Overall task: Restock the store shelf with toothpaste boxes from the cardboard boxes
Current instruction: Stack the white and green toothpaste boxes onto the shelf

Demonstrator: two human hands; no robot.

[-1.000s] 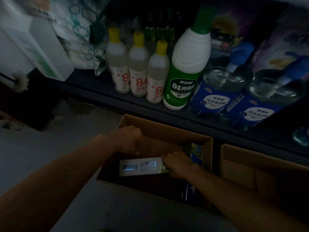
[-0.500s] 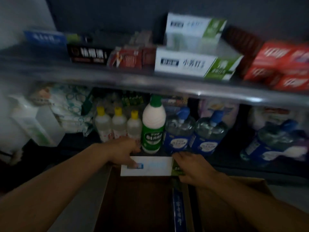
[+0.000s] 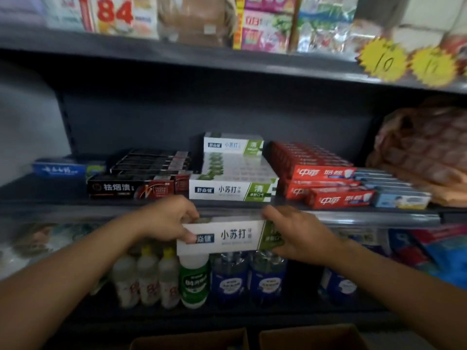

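I hold a white and green toothpaste box (image 3: 227, 237) level in front of the shelf edge. My left hand (image 3: 168, 218) grips its left end and my right hand (image 3: 294, 232) grips its green right end. Just above, on the middle shelf (image 3: 50, 198), sits a stack of matching white and green toothpaste boxes (image 3: 233, 189), with one more (image 3: 232, 145) on top at the back. Black toothpaste boxes (image 3: 136, 189) lie to their left and red ones (image 3: 326, 184) to their right. Two open cardboard boxes (image 3: 192, 338) show at the bottom edge.
A blue box (image 3: 60, 169) lies at the shelf's far left, pale blue boxes (image 3: 399, 198) and a brown bag (image 3: 424, 150) at the right. Bleach bottles (image 3: 149, 276) and blue-labelled bottles (image 3: 252, 276) fill the shelf below. Yellow price tags (image 3: 382, 60) hang from the top shelf.
Both hands have lifted the white and green toothpaste box out of the cardboard box and up to the middle shelf's edge. The view has tilted upward to the shelves.
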